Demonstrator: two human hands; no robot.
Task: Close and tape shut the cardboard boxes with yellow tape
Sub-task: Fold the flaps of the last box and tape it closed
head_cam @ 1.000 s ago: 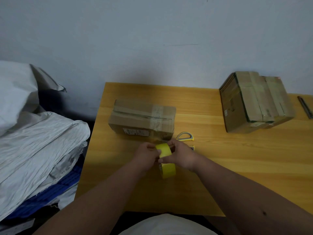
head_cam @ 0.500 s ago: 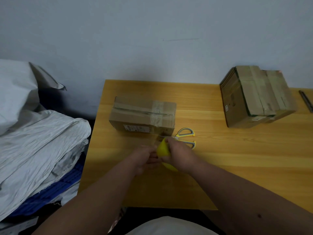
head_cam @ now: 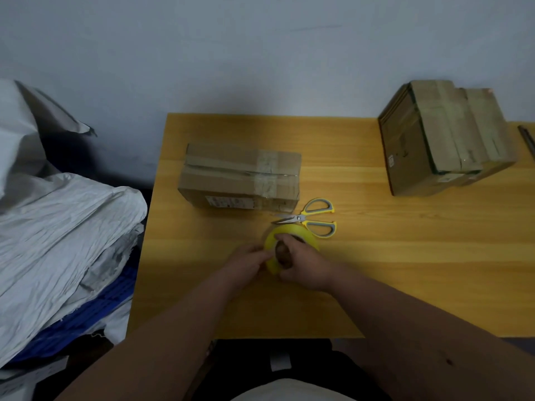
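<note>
Above the table [head_cam: 376, 256], just in front of the nearer cardboard box [head_cam: 240, 180], the yellow tape roll [head_cam: 289, 231] is being gripped by the right hand [head_cam: 304, 264] while its edge is being pinched by the left hand [head_cam: 249, 261], seemingly so the loose end can be found.

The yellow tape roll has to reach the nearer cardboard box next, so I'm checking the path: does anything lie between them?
Nothing blocks it. The yellow tape roll is held in both hands; the scissors lie just right of the path to the nearer cardboard box.
</note>
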